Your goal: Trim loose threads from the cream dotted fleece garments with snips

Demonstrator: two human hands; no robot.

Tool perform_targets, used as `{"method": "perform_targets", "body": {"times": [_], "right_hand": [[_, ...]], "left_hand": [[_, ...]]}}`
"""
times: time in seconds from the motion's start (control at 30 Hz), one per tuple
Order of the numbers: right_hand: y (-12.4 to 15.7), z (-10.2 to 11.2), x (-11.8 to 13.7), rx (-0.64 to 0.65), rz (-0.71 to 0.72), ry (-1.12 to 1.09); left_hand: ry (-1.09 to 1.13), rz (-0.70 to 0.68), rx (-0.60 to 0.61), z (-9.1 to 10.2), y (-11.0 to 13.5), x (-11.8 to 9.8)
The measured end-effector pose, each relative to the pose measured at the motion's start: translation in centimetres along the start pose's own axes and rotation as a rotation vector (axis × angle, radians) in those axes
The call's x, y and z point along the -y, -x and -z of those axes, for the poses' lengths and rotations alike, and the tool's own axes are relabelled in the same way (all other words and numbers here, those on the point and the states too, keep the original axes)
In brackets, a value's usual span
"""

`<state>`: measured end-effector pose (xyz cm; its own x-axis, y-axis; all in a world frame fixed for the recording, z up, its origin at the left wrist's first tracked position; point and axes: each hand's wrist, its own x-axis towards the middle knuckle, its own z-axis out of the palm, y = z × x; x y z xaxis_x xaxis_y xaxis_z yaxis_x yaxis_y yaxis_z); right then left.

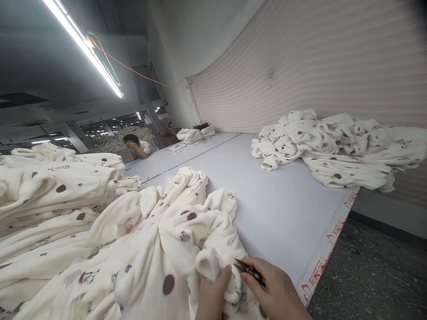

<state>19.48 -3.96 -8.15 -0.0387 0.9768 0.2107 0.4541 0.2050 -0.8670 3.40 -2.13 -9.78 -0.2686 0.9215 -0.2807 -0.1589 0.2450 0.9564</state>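
- Workroom lit by a tube light (83, 46) at upper left of the frame; an orange cord (133, 72) runs from it toward the upper middle.
- Striped sheet (300, 66) covers the wall across the upper right.
- Pale table (260, 209) spans the centre, its near right edge bearing a strip with red print (320, 266); dark speckled floor (376, 271) at lower right.
- White garment (156, 253), plush, with brown spots and small printed figures, lies bunched at the lower centre, its tubular cuff (208, 264) just left of the snips.
- Left hand (211, 295), bottom centre: grasping the garment just below the cuff, thumb uppermost.
- Right hand (275, 289), lower right of centre: closed around dark snips (251, 272), tips pointing left. Contact between tips and fabric cannot be determined.
- Similar fabric heaped at far left (56, 186); another heap (327, 146) rests on the table at right.
- Folded stacks (191, 136) stand at the table's far end, upper middle.
- Co-worker (144, 148) in a white top, left of those stacks, one arm raised to the head.
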Motion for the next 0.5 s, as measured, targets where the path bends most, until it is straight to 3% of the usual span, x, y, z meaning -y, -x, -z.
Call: {"method": "perform_targets", "body": {"times": [0.17, 0.27, 0.37, 0.43, 0.5], "right_hand": [[0.0, 0.6, 1.2, 0.054, 0.034, 0.175], [0.0, 1.2, 0.9, 0.100, -0.061, 0.065], [0.1, 1.4, 0.3, 0.041, -0.142, -0.143], [0.1, 1.1, 0.2, -0.019, -0.126, -0.229], [0.2, 0.5, 0.5, 0.011, -0.022, -0.211]], "left_hand": [[-0.116, -0.074, -0.052, 0.0, 0.6, 0.1], [-0.067, -0.106, -0.057, -0.1, 1.0, 0.0], [-0.020, -0.111, -0.063, -0.4, 1.2, 0.0], [-0.030, -0.100, -0.054, -0.6, 1.5, 0.1], [-0.052, -0.098, -0.010, -0.3, 1.8, 0.0]]}}
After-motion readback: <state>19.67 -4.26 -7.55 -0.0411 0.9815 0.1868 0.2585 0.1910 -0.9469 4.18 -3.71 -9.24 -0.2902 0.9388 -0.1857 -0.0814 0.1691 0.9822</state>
